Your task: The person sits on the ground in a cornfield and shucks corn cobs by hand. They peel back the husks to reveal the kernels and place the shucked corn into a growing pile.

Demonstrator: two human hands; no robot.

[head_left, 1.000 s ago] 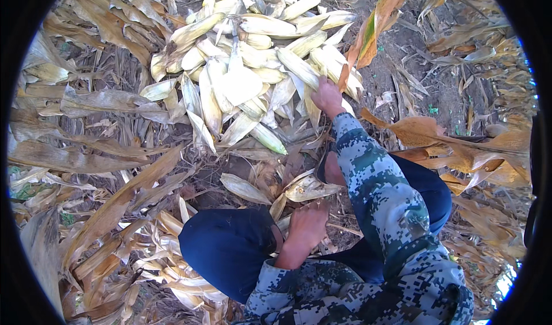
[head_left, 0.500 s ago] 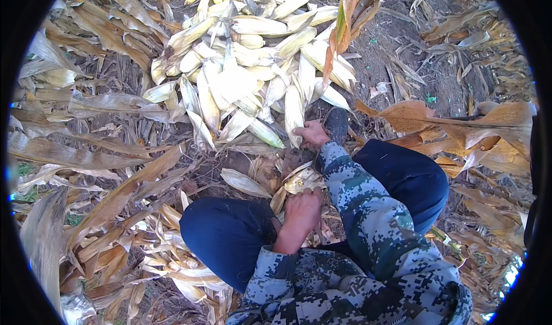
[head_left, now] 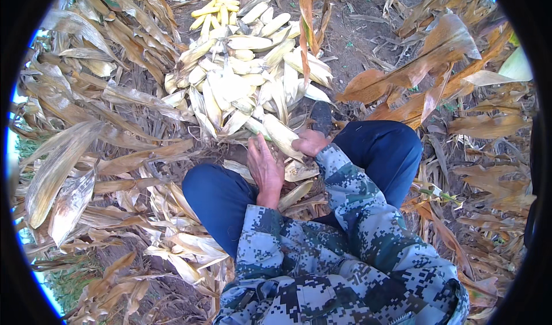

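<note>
The corn pile [head_left: 241, 66] lies on the ground [head_left: 356, 43] before the person, with the bare cobs [head_left: 218, 6] at its far left edge. 1 hanging leaf [head_left: 305, 26] crosses over the pile's far right side. Nearer, 1 ear [head_left: 280, 134] lies at the pile's near edge, its near end in the right hand [head_left: 311, 143]; the left hand [head_left: 266, 167] is just left of it. Both hands are between the left knee [head_left: 215, 201] and the right knee [head_left: 385, 152]. 1 shoe [head_left: 321, 118] is just beyond the right hand. Loose husks [head_left: 190, 250] lie left of and behind the left knee. Dry leaves [head_left: 63, 170] flank the pile left and right.
</note>
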